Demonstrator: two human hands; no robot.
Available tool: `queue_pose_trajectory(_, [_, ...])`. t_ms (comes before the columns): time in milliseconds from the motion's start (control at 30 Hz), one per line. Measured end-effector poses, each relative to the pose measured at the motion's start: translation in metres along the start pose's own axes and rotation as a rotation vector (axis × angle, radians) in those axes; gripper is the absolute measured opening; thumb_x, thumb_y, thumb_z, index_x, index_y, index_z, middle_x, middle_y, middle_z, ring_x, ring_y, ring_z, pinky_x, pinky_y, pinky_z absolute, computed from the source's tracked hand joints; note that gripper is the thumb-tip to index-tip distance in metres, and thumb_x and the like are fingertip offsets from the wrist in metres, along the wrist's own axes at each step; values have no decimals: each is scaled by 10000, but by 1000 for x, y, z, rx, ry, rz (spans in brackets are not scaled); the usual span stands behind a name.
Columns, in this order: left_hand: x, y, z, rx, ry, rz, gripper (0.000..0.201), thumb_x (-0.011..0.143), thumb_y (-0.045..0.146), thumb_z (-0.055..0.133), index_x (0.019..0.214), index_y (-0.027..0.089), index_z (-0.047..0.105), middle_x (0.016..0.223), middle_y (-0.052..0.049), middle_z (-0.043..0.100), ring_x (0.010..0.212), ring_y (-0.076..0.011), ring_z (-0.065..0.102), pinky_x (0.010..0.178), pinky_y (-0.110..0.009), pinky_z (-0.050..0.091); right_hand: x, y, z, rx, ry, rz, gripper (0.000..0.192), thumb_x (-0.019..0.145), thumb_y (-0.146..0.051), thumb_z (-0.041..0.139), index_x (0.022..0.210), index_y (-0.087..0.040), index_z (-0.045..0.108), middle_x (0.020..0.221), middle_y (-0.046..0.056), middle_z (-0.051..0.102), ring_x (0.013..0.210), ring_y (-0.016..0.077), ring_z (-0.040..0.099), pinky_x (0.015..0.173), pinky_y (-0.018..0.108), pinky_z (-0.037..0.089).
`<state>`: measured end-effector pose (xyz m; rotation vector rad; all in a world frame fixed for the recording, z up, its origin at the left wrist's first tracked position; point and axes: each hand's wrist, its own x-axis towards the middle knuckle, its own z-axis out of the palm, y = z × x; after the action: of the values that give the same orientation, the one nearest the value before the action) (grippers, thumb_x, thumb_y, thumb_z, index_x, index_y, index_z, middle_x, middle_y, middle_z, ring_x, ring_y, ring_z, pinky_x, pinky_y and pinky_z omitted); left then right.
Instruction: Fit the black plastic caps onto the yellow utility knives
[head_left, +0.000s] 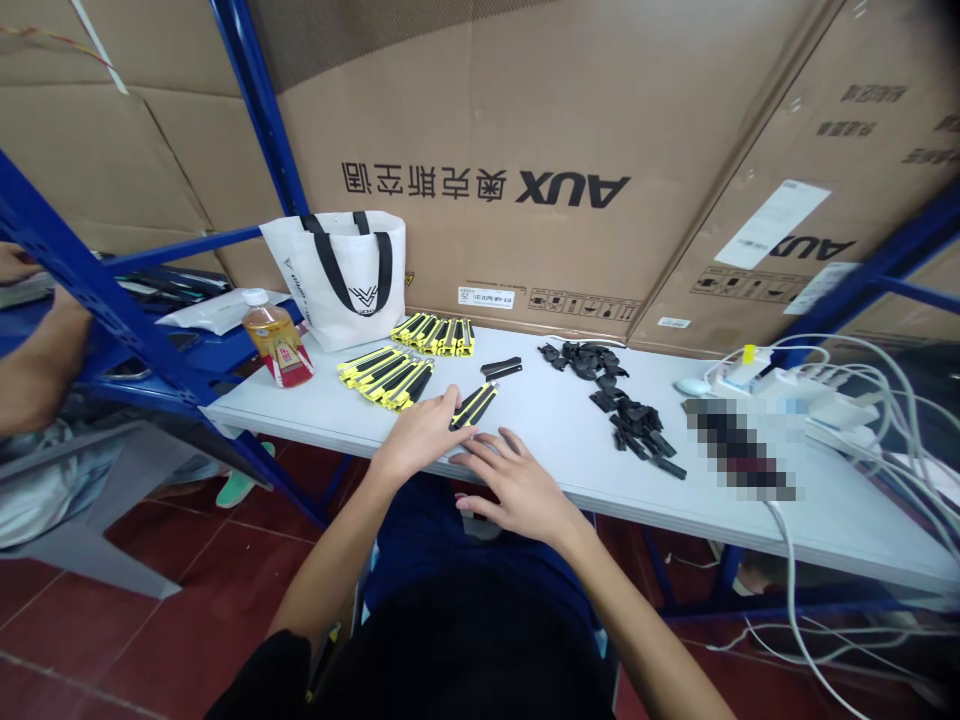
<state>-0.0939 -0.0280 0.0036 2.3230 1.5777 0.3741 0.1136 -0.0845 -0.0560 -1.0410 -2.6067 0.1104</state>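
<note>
My left hand [421, 437] rests at the table's front edge, its thumb and index finger closed about the near end of a yellow-and-black utility knife [476, 404]. My right hand [519, 487] is just to the right, its fingers apart over the edge and its fingertips close to the left thumb; I make out nothing in it. Behind the left hand lies a fanned row of similar yellow-and-black utility knives [386, 379], and a second row [435, 335] sits farther back. Two dark narrow strips [501, 368] lie just beyond the held knife.
Small black plastic parts [634, 420] are heaped to the right. A white tote bag [349, 285] and a drink bottle [277, 340] stand at left. White cables and chargers [840, 400] crowd the right end. Large cartons [525, 110] back the table. Another person's arm [41, 350] shows far left.
</note>
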Motion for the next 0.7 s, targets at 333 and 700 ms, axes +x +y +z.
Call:
queue_pose_trajectory(333, [4,12,10,150,88,-117,434,1044,408,527,1394,162,599,1001,-160,796,989,-354,777,859,-383,542,1,5,10,-109,21,-24,461,1079,-459,564,1502,-275,580,1607,110,581,1452,341,519,1264,653,329])
queue_pose_trajectory(700, [4,2,8,186,50,-107,437,976,428,664,1334,180,633,1022,-151,805,1010,-342,779,847,-357,550,1,5,10,-111,35,-33,446,1069,-383,571,1499,-269,587,1613,117,573,1437,347,529,1245,661,349])
